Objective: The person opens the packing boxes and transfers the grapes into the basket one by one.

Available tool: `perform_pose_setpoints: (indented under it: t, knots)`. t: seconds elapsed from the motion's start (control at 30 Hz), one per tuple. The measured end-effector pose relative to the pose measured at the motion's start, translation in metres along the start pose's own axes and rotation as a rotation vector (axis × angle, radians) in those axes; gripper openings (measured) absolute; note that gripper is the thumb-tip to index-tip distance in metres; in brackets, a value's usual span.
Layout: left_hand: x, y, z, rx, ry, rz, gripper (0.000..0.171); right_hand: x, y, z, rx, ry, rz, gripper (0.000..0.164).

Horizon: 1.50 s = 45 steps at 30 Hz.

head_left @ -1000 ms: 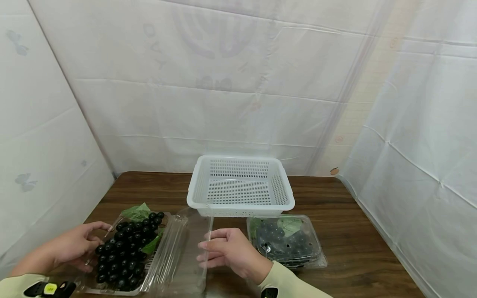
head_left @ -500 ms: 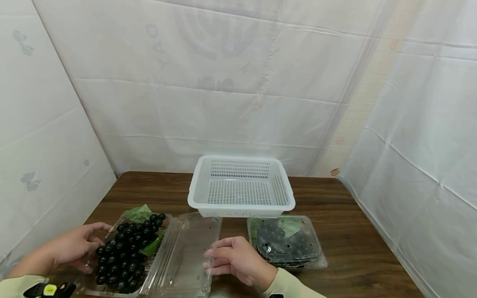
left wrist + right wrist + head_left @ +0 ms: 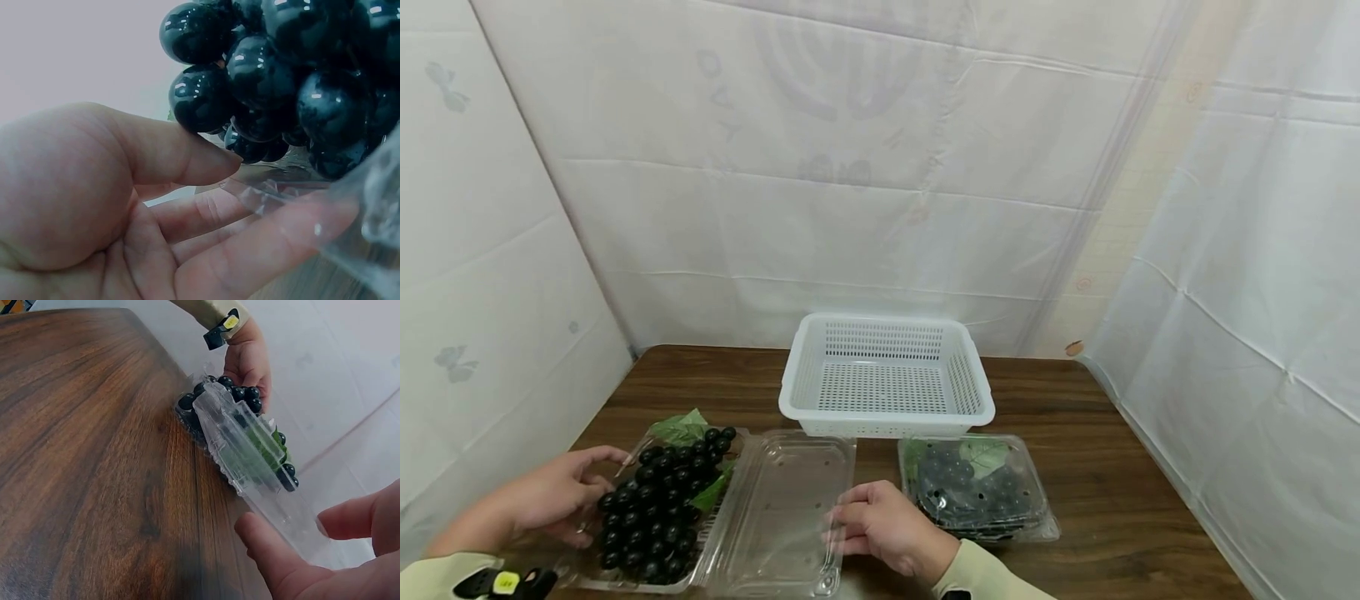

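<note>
A clear plastic clamshell box (image 3: 688,581) lies unfolded at the left of the table, holding a bunch of black grapes (image 3: 651,508) with green leaves (image 3: 679,429). My left hand (image 3: 553,500) grips the box's left side. In the left wrist view, the thumb (image 3: 206,159) is just under the grapes, and the other fingers show through the plastic. The clear lid (image 3: 790,508) extends to the right, and my right hand (image 3: 880,529) holds its outer edge. In the right wrist view, that lid (image 3: 262,481) passes between the thumb and fingers.
A white slotted plastic basket (image 3: 886,417) stands at the back centre of the wooden table (image 3: 1120,475). In front of it, to the right, sits a closed clear box of dark grapes (image 3: 977,483). White sheeting (image 3: 880,208) surrounds the table's back and sides.
The lid has swung right and down to lie nearly flat, with my right hand moving slightly right and lower along with it. My left hand has stayed at the box's side.
</note>
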<state>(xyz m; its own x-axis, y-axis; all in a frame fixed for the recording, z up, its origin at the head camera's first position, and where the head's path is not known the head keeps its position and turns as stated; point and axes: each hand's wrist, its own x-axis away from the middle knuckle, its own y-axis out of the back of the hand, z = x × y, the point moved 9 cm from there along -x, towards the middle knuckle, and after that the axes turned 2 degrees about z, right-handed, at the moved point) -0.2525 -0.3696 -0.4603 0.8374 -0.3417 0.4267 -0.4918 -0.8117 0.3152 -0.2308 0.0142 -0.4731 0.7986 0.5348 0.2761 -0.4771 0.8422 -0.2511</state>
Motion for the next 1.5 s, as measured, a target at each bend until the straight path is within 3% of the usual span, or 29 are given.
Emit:
perform_pose_setpoints:
  t: [0.5, 0.83, 0.93, 1.17, 1.5]
  knots:
    - [-0.003, 0.004, -0.001, -0.025, 0.039, -0.027, 0.050, -0.006, 0.001, -0.002, 0.037, -0.020, -0.019, 0.015]
    - [-0.006, 0.005, -0.003, -0.042, 0.022, -0.039, 0.050, -0.010, 0.003, -0.004, 0.053, -0.036, -0.050, 0.017]
    - [-0.006, 0.005, -0.003, -0.046, 0.023, -0.048, 0.049, -0.010, 0.003, -0.004, 0.050, -0.038, -0.050, 0.025]
    - [-0.005, 0.003, -0.005, -0.043, 0.016, -0.036, 0.049, -0.011, 0.004, 0.002, 0.057, -0.003, -0.091, 0.072]
    - [-0.005, 0.001, -0.004, -0.029, 0.026, -0.039, 0.049, -0.013, 0.005, 0.012, 0.286, -0.002, -0.163, 0.084]
